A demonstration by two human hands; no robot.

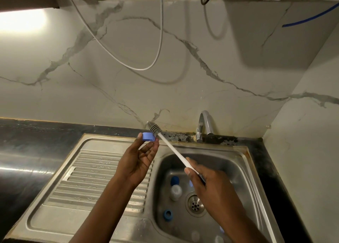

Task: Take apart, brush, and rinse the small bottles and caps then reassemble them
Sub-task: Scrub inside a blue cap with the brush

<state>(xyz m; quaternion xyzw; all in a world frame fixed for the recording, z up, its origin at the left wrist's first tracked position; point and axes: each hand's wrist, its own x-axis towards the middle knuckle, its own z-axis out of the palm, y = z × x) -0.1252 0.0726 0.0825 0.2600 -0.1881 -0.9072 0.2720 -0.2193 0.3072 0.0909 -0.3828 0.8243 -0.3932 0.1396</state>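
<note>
Grip, left hand: left hand (141, 156) is raised palm up over the near edge of the sink. Its thumb and a fingertip pinch the blue cap (148, 136) by the rim, and the other fingers are loosely spread below it.
Grip, right hand: right hand (203, 184) is curled round the near end of the bottle brush (174, 151), with the thumb lying along the white handle.
Brush: the handle slants up and to the far left from the right hand. The grey bristle head sits at the far right side of the blue cap, touching it or just beside it; I cannot tell which.
Cap in hand: it is held above the seam between the drainboard (102, 178) and the sink basin (244, 169), to the left of the tap (204, 125).
In the basin: a small translucent bottle (176, 191) lies left of the drain (196, 205) with something blue at its far end; whether that is screwed on is unclear. A loose blue ring cap (167, 215) lies nearer, apart from the bottle.
Near edge of basin: pale blurred shapes, too soft to name.
Surroundings: a dark counter (27, 151) lies left of the steel sink. Behind it stands a veined marble wall (128, 87), and a white cable (159, 41) hangs in a loop in front of the wall.
</note>
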